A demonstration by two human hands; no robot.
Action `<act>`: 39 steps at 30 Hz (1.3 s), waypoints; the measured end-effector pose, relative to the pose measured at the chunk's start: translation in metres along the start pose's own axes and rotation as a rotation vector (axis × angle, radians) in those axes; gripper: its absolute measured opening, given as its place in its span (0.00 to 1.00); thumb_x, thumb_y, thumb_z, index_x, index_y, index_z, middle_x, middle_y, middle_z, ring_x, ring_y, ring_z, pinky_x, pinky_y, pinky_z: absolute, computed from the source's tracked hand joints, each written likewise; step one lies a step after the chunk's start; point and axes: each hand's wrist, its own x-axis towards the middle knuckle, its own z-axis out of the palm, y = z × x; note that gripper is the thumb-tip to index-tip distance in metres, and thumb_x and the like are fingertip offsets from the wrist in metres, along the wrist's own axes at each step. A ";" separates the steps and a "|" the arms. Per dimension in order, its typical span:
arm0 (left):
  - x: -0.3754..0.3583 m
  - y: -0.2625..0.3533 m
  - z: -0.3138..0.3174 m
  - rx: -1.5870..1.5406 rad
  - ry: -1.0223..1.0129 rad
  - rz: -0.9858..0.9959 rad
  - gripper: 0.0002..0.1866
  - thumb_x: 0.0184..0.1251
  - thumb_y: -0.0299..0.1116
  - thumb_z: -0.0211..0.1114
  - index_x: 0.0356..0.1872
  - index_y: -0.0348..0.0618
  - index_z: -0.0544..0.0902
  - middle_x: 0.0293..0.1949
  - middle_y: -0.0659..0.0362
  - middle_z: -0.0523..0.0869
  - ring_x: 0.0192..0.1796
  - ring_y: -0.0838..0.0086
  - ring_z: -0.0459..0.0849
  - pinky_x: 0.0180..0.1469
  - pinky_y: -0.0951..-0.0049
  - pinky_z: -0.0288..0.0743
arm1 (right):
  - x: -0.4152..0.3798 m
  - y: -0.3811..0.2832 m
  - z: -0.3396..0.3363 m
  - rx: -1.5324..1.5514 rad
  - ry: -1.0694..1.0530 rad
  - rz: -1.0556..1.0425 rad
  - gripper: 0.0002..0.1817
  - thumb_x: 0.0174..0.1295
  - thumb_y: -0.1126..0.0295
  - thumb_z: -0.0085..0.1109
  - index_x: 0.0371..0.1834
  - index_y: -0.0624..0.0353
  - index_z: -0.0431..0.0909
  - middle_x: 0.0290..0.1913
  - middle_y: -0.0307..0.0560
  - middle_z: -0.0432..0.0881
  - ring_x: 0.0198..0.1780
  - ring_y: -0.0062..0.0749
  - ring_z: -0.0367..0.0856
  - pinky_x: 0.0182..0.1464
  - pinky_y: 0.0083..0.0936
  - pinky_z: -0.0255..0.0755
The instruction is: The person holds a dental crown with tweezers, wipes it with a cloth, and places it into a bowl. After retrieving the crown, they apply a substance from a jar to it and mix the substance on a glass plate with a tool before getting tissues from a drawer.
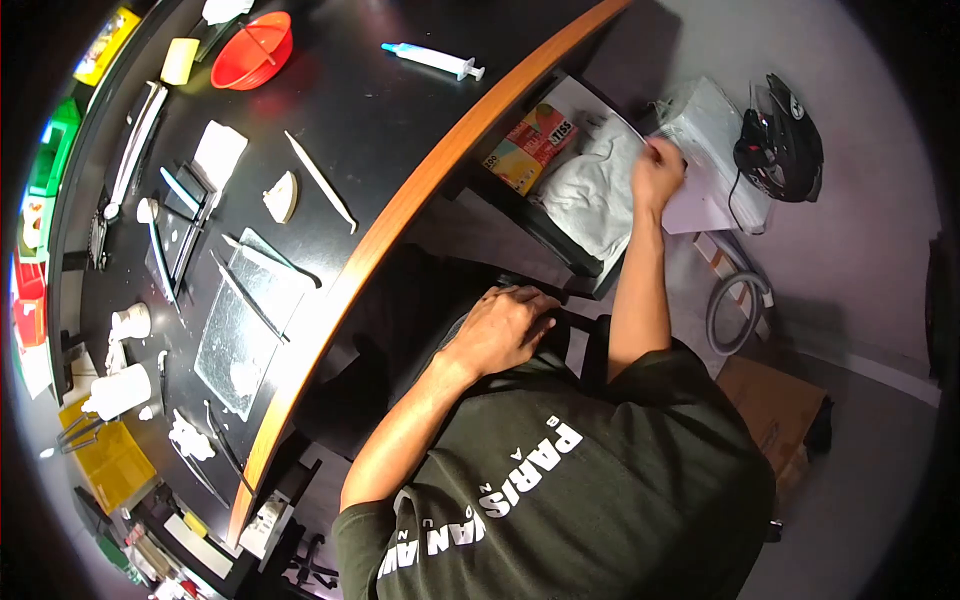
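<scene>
My right hand [656, 172] is stretched out to a low shelf beside the desk, its fingers closed on the top edge of a crumpled white cloth [590, 195]. A white plastic-wrapped bundle [712, 125] lies just behind the hand. Near my lap, my left hand [503, 327] rests palm down on a dark surface with its fingers loosely curled, holding nothing. My dark green shirt with white lettering [560, 490] fills the bottom of the view.
A curved black desk with a wooden edge [400, 215] carries a glass plate [240, 330], thin modelling tools, white clay pieces, a red bowl [253, 50] and a syringe [432, 60]. A colourful box [530, 145] sits on the shelf, and a black helmet [780, 140] and a cardboard box [770, 400] on the floor.
</scene>
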 end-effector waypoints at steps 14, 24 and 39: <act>-0.020 -0.018 -0.011 -0.021 0.140 -0.137 0.16 0.76 0.35 0.67 0.59 0.40 0.88 0.57 0.47 0.91 0.65 0.52 0.87 0.69 0.52 0.78 | 0.043 -0.013 0.132 0.112 -1.249 0.437 0.35 0.58 0.49 0.82 0.61 0.64 0.85 0.56 0.50 0.90 0.57 0.37 0.87 0.62 0.38 0.78; -0.011 -0.017 -0.018 -0.060 0.063 -0.143 0.17 0.78 0.38 0.66 0.60 0.40 0.87 0.59 0.47 0.90 0.63 0.50 0.87 0.70 0.51 0.77 | 0.081 0.081 0.121 -0.211 -0.766 0.056 0.19 0.62 0.60 0.56 0.44 0.64 0.86 0.37 0.48 0.87 0.35 0.35 0.83 0.38 0.39 0.77; -0.003 -0.016 -0.019 -0.347 0.558 -0.247 0.42 0.70 0.52 0.75 0.74 0.28 0.73 0.64 0.32 0.83 0.61 0.45 0.89 0.60 0.53 0.86 | 0.101 -0.070 -0.123 0.443 -0.966 0.367 0.28 0.69 0.61 0.73 0.67 0.66 0.81 0.58 0.47 0.87 0.57 0.28 0.87 0.58 0.29 0.81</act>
